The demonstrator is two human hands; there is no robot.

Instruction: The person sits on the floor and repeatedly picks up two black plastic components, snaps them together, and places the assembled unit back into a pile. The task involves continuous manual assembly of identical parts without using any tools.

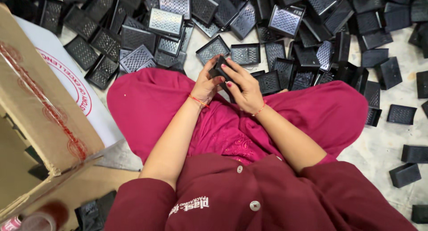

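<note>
Head-camera view, looking straight down: a person in a maroon jacket and bright pink trousers sits cross-legged on a pale, speckled stone floor (pixel 383 146). Both hands meet above the knees; the left hand (pixel 206 81) and the right hand (pixel 244 90) are closed together around a small black perforated plastic tray (pixel 221 71), fingers wrapped over its edges. Ahead, a deep heap of identical black trays (pixel 187 30) covers the floor from edge to edge, with strays (pixel 405 174) scattered to the person's right. On the left, an open cardboard box (pixel 40 119) sealed with red-printed tape leans over a white printed sack (pixel 67 75), touching the person's knee side.
</note>
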